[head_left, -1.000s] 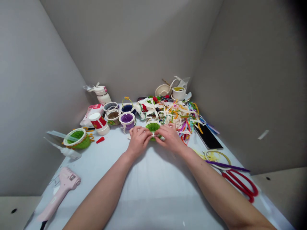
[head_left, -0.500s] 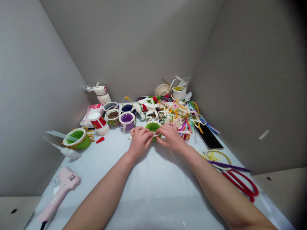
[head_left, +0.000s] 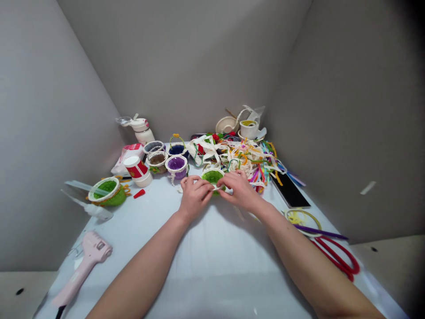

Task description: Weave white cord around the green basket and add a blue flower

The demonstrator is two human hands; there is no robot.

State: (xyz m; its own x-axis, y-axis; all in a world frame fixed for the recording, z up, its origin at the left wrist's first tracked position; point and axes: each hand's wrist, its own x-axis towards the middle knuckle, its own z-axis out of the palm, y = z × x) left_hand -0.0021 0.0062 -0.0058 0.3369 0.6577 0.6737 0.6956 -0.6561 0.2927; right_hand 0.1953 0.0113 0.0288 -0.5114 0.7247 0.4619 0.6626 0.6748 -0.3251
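Note:
A small green basket [head_left: 211, 176] with a white rim sits at the middle of the white table [head_left: 206, 248]. My left hand [head_left: 193, 197] and my right hand [head_left: 239, 189] meet at its near side. Both hands are closed, pinching a thin strip of cream lace [head_left: 217, 188] that runs between their fingertips against the basket. The basket's near wall is hidden by my fingers.
Behind the basket lies a heap of coloured pipe cleaners and lace [head_left: 247, 159]. Several small finished baskets [head_left: 175, 164] stand at the back left, with a red-and-white cup [head_left: 137, 170] and another green basket [head_left: 106, 191]. A pink glue gun [head_left: 86, 261], red scissors [head_left: 338, 257] and a phone [head_left: 289, 189] lie nearby.
My hands have stayed at the green basket, shifting only slightly; the fingers have reworked their pinch on the lace strip.

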